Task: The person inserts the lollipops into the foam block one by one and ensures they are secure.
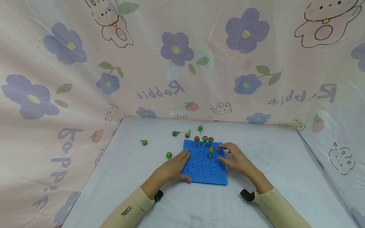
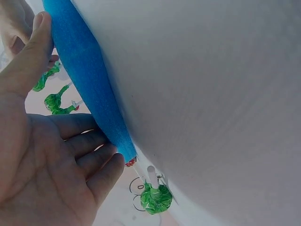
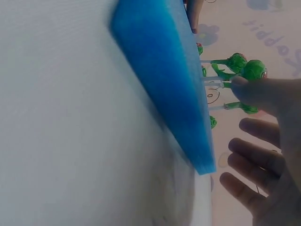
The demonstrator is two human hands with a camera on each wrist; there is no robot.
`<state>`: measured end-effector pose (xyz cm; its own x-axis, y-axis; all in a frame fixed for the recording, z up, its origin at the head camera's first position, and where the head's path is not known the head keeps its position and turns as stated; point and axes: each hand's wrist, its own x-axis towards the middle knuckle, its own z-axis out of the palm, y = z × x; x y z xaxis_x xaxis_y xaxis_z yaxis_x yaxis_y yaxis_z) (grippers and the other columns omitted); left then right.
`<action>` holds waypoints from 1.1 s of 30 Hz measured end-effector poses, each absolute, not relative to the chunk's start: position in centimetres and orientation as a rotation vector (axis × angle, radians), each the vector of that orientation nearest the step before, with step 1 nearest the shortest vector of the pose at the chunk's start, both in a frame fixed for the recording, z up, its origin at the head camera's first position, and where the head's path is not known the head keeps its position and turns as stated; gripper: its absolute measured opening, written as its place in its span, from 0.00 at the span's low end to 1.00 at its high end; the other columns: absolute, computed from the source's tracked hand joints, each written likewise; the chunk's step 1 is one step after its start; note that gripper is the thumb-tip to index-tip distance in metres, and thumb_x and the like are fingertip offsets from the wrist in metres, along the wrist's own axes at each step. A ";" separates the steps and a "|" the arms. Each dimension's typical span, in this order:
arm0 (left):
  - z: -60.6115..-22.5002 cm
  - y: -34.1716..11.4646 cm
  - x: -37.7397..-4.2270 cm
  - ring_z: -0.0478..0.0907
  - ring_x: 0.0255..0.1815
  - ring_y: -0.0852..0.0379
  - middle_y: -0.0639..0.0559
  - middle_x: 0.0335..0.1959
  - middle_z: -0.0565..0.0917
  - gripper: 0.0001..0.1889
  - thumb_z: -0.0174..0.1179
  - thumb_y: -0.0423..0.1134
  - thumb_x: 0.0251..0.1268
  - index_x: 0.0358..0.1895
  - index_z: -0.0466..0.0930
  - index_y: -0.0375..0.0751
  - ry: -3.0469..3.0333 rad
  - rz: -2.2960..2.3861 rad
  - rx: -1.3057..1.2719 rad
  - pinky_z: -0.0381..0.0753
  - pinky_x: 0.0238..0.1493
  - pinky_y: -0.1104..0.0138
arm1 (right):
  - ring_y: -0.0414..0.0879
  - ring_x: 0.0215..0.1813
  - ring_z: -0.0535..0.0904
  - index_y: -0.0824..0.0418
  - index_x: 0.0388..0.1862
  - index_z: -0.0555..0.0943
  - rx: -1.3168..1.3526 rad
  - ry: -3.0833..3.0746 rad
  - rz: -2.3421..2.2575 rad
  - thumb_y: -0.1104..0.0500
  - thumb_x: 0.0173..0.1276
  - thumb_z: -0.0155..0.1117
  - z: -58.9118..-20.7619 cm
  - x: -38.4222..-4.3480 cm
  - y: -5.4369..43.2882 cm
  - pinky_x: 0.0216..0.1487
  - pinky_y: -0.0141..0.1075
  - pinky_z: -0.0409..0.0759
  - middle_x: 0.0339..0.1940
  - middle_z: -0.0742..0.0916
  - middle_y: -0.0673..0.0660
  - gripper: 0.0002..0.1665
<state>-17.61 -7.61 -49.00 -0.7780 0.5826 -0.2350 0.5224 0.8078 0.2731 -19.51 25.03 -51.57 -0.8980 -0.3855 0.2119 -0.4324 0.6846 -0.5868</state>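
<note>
A blue foam board (image 1: 203, 171) dotted with small holes lies on the table. Several lollipops in green and red wrappers stand upright by their sticks near its far edge, one lollipop (image 1: 212, 150) a little closer to me. My left hand (image 1: 174, 166) rests along the board's left edge, fingers extended and thumb by the near corner. Over the board's right edge is my right hand (image 1: 236, 161), its thumb and fingers spread with nothing between them. In the right wrist view, the thumb overlaps the standing lollipops (image 3: 255, 69); the head view shows a gap there.
Loose lollipops lie beyond and left of the board: one (image 1: 144, 142) far left, one (image 1: 169, 155) close to my left hand, others near the back. A white cloth (image 1: 273, 164) covers the table. A printed curtain (image 1: 205, 79) hangs behind.
</note>
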 end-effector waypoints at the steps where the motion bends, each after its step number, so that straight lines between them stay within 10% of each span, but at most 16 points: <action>1: -49.0 -7.6 -17.6 0.47 0.90 0.46 0.42 0.90 0.50 0.62 0.73 0.67 0.62 0.87 0.51 0.34 2.686 0.277 0.842 0.59 0.85 0.54 | 0.63 0.68 0.77 0.64 0.70 0.78 0.670 -2.839 0.995 0.56 0.73 0.77 -51.6 -19.4 25.0 0.66 0.61 0.82 0.66 0.83 0.64 0.31; 20: -49.0 -7.6 -17.7 0.47 0.90 0.46 0.42 0.90 0.50 0.62 0.73 0.67 0.62 0.87 0.51 0.34 2.688 0.277 0.845 0.59 0.85 0.54 | 0.73 0.87 0.49 0.65 0.89 0.53 0.704 -3.074 0.881 0.31 0.67 0.75 -52.2 -17.2 25.2 0.81 0.70 0.55 0.88 0.57 0.70 0.68; 33: -48.9 -9.0 -18.4 0.55 0.88 0.45 0.43 0.88 0.56 0.53 0.71 0.63 0.67 0.85 0.59 0.37 2.705 0.322 0.894 0.62 0.84 0.53 | 0.74 0.86 0.49 0.68 0.88 0.54 0.724 -3.093 0.886 0.30 0.65 0.76 -52.4 -16.9 25.2 0.82 0.70 0.53 0.89 0.57 0.67 0.70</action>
<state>-18.45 -8.95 -48.91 -0.7718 0.6078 -0.1870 0.5468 0.7844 0.2927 -16.89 25.23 -52.44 -0.8920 -0.4512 -0.0289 -0.3675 0.7608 -0.5349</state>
